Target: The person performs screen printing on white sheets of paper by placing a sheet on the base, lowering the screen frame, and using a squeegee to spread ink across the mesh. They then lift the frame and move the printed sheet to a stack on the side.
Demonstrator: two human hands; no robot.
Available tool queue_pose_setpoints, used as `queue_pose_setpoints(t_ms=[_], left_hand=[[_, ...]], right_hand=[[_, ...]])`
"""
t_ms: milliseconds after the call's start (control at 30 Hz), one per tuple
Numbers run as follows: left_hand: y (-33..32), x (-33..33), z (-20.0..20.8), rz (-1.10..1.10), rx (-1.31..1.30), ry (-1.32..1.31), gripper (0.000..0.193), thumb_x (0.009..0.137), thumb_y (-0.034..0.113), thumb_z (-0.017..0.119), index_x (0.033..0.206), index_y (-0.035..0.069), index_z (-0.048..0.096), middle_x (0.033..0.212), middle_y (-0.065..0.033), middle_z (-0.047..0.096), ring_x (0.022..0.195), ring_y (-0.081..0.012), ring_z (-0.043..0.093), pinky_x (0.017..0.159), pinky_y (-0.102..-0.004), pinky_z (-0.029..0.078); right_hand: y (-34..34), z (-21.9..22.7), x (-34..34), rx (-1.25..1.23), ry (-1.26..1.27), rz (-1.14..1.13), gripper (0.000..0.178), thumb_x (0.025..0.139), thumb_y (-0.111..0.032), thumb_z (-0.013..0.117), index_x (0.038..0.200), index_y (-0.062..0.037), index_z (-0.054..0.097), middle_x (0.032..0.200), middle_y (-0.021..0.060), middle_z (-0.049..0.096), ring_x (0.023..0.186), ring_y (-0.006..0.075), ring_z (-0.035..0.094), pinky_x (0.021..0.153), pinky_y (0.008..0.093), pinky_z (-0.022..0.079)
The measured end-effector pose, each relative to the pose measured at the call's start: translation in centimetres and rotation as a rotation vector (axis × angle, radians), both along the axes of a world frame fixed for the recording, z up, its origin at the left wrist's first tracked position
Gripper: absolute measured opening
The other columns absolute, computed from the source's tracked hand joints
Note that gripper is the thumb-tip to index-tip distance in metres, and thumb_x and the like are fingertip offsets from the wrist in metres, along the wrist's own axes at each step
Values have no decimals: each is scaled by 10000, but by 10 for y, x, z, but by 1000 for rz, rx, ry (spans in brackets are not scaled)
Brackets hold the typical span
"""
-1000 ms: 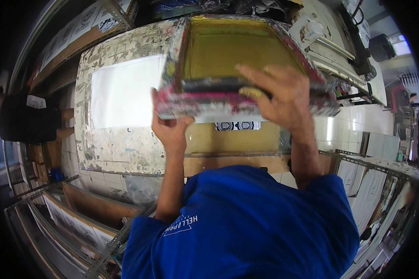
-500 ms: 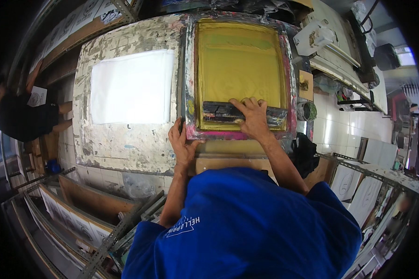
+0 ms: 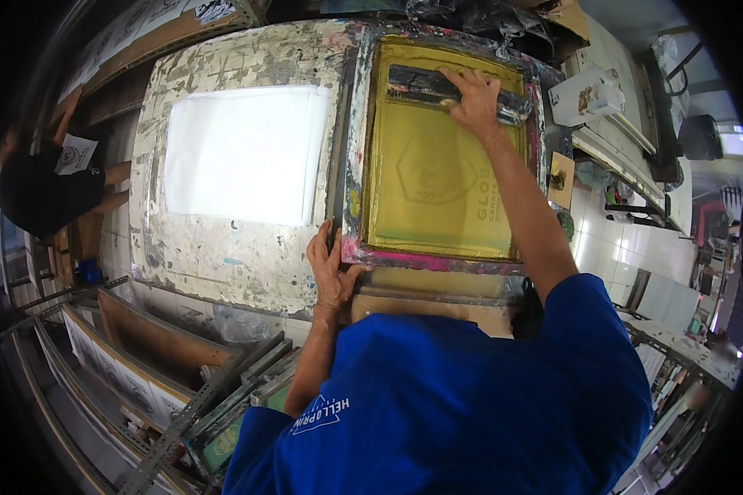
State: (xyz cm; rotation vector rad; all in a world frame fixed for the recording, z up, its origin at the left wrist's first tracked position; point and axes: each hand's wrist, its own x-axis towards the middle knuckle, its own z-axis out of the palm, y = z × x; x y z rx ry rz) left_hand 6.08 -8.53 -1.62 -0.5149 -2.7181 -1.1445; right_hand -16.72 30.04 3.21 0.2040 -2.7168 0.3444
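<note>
A screen-printing frame [image 3: 356,186] with paint-stained edges holds a yellow mesh [image 3: 404,227], through which a dark emblem and lettering show. Near the mesh's far end lies a long dark squeegee [image 3: 414,85], tilted slightly down to the right. My right hand [image 3: 475,103] is closed over its middle, fingers bent across the top. At the frame's near left corner my left hand [image 3: 332,276] grips the edge, fingers along the left side and thumb at the front. Whatever lies under the screen is hidden.
White sheets [image 3: 243,157] lie stacked on the stained table [image 3: 198,256] left of the frame. Racks [image 3: 153,363] stand at lower left. Another person [image 3: 45,194] holds a printed sheet at far left. A whitish container [image 3: 586,96] sits beyond the frame's right side.
My right hand has pushed the squeegee from the mesh's near end to its far end. The printed emblem now shows more clearly. My left hand stays at the corner.
</note>
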Motion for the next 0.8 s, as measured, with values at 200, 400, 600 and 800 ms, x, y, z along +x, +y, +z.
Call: queue_pose_setpoints(t_ms=[200, 400, 600, 800], left_hand=[[-2, 3, -5, -2, 5, -42, 968, 677, 459, 887, 1466, 29, 528, 1486, -225, 467, 1334, -400, 415, 1128, -511, 328], [-1, 13, -16, 79, 136, -118, 990, 695, 489, 886, 1457, -30, 524, 1249, -211, 560, 1189, -362, 476, 1035, -466, 381], [3, 11, 1, 57, 248, -61, 940, 692, 384, 913, 1440, -44, 537, 1224, -196, 577, 1160, -354, 489, 1039, -451, 380], [19, -1, 59, 114, 396, 61, 847, 718, 302, 903, 1408, -54, 565, 1206, -175, 584, 1166, -325, 482, 1054, -442, 372]], right_hand=[[24, 10, -29, -4, -54, 60, 541, 831, -198, 767, 1359, -265, 671, 1090, 108, 742, 1074, 327, 649, 919, 524, 425], [-5, 13, 33, 22, -17, 80, 501, 839, -187, 747, 1324, -292, 678, 853, 114, 701, 737, 320, 669, 700, 472, 527], [-55, 57, 150, -56, -122, 61, 496, 833, -101, 705, 1298, -274, 698, 733, 122, 587, 653, 327, 606, 620, 471, 488], [-83, 143, 235, -118, -154, 117, 462, 807, -160, 733, 1258, -260, 727, 788, 97, 597, 732, 303, 615, 672, 447, 491]])
